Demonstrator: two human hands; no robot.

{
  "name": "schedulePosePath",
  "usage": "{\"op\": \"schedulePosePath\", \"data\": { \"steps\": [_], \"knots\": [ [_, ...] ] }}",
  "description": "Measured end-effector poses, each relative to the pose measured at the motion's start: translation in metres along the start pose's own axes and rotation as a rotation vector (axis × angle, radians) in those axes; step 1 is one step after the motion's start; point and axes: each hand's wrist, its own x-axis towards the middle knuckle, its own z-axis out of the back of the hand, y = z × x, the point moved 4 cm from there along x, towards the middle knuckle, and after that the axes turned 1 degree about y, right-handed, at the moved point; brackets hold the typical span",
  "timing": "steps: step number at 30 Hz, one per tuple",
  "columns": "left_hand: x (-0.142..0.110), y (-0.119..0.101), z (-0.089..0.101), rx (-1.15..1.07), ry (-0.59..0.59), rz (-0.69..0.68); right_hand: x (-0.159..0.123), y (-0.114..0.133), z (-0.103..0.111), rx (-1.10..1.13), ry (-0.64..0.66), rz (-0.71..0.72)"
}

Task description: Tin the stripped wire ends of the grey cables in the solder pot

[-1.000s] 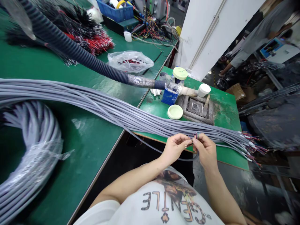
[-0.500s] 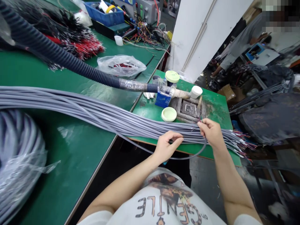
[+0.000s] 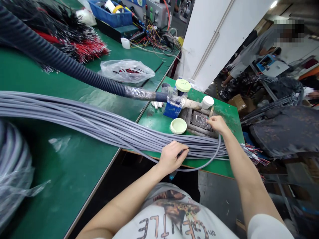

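Note:
My right hand [image 3: 218, 124] is closed on the end of a grey cable [image 3: 216, 153], pinching it near its thin bared wires. The wire tips are over the dark square pot [image 3: 200, 119], which looks like a solder pot; whether they touch its surface is unclear. From the hand the cable loops down over the table's front edge and back left. My left hand [image 3: 173, 155] lies at the front of a thick bundle of grey cables [image 3: 139, 132], thumb and forefinger curled close together; anything between them is hidden. Coloured wire ends [image 3: 259, 156] fan out at the bundle's right end.
A ribbed hose [image 3: 99, 81] ends beside the pot, near a blue box [image 3: 172, 110], a white cup [image 3: 207, 102], a pale green dish [image 3: 178, 125] and a yellow-lidded jar [image 3: 183, 85]. A cable coil [image 3: 12, 172] lies left. A person [image 3: 259, 43] works at back right.
My right hand has moved up and away from me with the cable end, from the bundle to the pot. My left hand has shifted slightly left in view as the view moved.

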Motion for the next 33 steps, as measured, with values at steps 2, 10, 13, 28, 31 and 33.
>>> {"op": "schedulePosePath", "data": {
  "steps": [2, 10, 13, 28, 31, 33],
  "knots": [
    [0.0, 0.001, 0.0, -0.002, -0.002, -0.015, 0.007, -0.003, -0.005, -0.039, 0.012, -0.011],
    [0.0, 0.001, 0.0, -0.015, 0.002, -0.024, 0.023, -0.009, -0.014, -0.16, 0.051, -0.024],
    [0.0, 0.002, 0.0, -0.026, -0.005, -0.028, 0.025, -0.008, -0.015, -0.192, 0.064, -0.029],
    [0.0, 0.002, 0.0, -0.018, -0.015, -0.032, 0.027, -0.008, -0.015, -0.243, 0.065, -0.056],
    [0.0, 0.002, 0.0, -0.016, -0.013, -0.037, 0.026, -0.01, -0.014, -0.235, 0.055, -0.054],
    [0.0, 0.002, 0.0, -0.014, -0.011, -0.036, 0.026, -0.011, -0.014, -0.226, 0.051, -0.054]
  ]
}}
